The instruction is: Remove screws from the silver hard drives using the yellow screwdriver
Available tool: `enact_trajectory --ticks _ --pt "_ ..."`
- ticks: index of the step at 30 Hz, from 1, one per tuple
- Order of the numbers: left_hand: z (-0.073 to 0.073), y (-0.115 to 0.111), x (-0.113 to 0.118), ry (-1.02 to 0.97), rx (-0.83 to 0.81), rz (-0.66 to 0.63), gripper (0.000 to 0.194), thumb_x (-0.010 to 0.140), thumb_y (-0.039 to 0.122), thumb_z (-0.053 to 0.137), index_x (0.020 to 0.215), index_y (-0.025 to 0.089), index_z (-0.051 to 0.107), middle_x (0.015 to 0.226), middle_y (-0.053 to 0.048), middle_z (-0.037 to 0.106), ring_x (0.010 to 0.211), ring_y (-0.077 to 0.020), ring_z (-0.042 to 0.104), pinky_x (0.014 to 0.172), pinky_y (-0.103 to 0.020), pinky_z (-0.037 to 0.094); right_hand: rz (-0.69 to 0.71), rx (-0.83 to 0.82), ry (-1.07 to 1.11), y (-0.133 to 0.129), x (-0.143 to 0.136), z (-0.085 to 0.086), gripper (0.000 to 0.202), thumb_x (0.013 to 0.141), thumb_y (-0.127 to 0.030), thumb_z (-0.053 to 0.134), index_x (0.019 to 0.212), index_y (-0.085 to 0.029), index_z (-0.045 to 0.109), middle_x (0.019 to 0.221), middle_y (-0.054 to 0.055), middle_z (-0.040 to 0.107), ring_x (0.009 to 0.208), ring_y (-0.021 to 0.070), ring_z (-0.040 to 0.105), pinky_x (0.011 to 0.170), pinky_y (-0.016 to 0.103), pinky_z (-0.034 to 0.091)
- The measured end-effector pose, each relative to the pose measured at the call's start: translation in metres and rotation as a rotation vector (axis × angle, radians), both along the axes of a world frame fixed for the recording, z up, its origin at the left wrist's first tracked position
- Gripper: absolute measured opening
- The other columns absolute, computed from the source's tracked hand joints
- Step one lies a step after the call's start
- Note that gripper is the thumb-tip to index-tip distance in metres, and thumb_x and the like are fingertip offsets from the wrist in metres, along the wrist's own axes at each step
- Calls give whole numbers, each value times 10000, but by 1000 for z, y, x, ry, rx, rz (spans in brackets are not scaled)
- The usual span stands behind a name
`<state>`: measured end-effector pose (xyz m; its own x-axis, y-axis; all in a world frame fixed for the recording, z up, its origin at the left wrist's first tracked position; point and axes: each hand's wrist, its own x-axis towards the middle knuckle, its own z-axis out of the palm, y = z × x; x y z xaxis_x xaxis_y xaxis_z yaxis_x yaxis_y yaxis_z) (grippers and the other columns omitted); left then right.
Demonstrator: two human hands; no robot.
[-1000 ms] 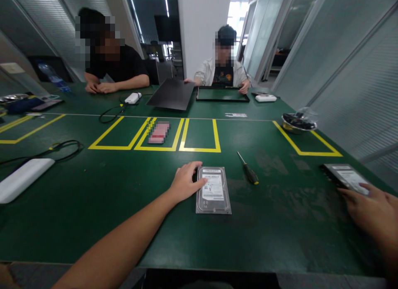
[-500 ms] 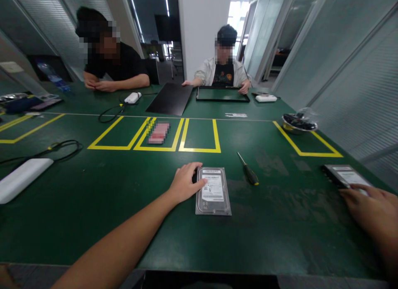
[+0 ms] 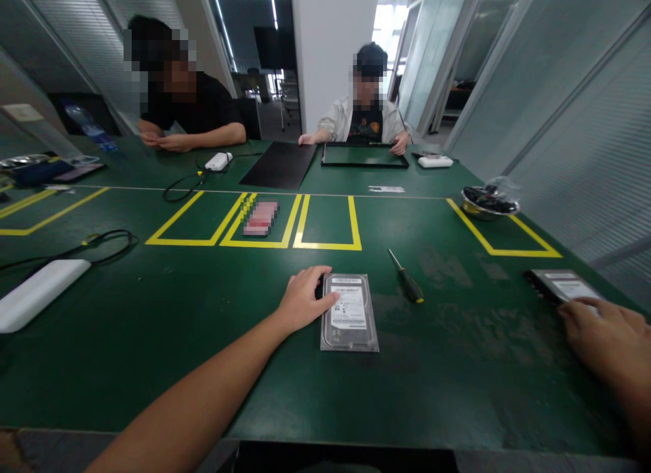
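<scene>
A silver hard drive [image 3: 350,334] with a white label lies flat on the green table, near the middle. My left hand [image 3: 304,298] grips its left edge, with the thumb on top and the other fingers along the side. At the far right, a second hard drive [image 3: 557,283] is partly covered by my right hand [image 3: 607,337]. The fingers of that hand are closed over its near end; their tips are hidden. Between the two drives lies a screwdriver [image 3: 405,277] with a black and yellow handle, touched by neither hand.
Yellow tape marks [image 3: 328,246] line the table; a blurred-out pink item [image 3: 261,218] lies inside one. A metal bowl [image 3: 489,205] with dark items stands back right. A white power bank-like block [image 3: 43,296] with a cable is left. Two people sit opposite, one holding a black panel [image 3: 279,166].
My right hand has shifted slightly on the right hard drive, its fingers now more bent. My left hand and the middle drive stay in place.
</scene>
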<state>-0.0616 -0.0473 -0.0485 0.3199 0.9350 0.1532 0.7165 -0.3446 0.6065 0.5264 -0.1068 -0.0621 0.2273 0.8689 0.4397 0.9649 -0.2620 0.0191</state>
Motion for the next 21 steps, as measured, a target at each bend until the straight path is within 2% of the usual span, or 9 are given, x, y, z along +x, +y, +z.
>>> enact_trajectory --ticks 3,6,8,10,12,16,18,21 --pt "-1 0 0 -6 -7 12 509 827 422 644 1281 221 536 1251 -60 640 1036 -269 605 924 -446 433 -66 -64 -65 3 -10 5 123 745 -338 685 807 -241 727 1089 260 685 804 320 566 615 440 249" --pt "-1 1 0 -33 -20 28 558 803 418 672 1302 215 528 1251 -67 646 1053 -273 601 944 -447 438 -38 23 -136 7 -34 17 64 784 -270 644 793 -214 673 1090 275 681 865 340 568 627 446 298" --pt "0 2 0 -52 -30 30 613 789 438 691 1328 209 510 1250 -76 652 1079 -281 593 955 -445 443 46 101 -147 12 -60 31 60 807 -245 603 773 -206 634 1060 287 682 855 344 571 641 454 332" --pt "0 2 -1 -60 -39 25 655 780 474 703 1342 207 498 1255 -81 654 1098 -289 587 960 -450 446 224 118 -84 18 -92 45 81 830 -222 561 762 -197 599 991 302 683 851 355 586 673 470 364" --pt "1 2 -1 -66 -47 20 672 773 496 710 1342 210 497 1261 -83 654 1108 -295 584 965 -459 446 336 102 -54 24 -128 56 75 855 -223 535 792 -208 573 997 256 692 905 337 605 754 463 402" --pt "1 2 -1 -108 -75 15 673 763 471 724 1339 214 490 1254 -74 665 1124 -292 585 982 -468 438 540 52 24 27 -204 61 105 940 -279 457 926 -224 545 1095 150 679 1030 296 613 849 452 412" --pt "2 2 -1 -124 -96 10 671 755 453 732 1333 213 489 1248 -69 671 1130 -289 588 992 -472 433 653 31 92 23 -242 62 128 968 -267 389 940 -233 509 1057 108 667 1049 247 613 863 416 428" --pt "3 3 0 -126 -116 4 665 751 451 735 1323 213 492 1253 -67 669 1136 -292 589 1003 -480 427 875 -82 426 14 -297 68 128 990 -235 372 926 -226 482 1061 88 642 1081 218 587 894 393 423"
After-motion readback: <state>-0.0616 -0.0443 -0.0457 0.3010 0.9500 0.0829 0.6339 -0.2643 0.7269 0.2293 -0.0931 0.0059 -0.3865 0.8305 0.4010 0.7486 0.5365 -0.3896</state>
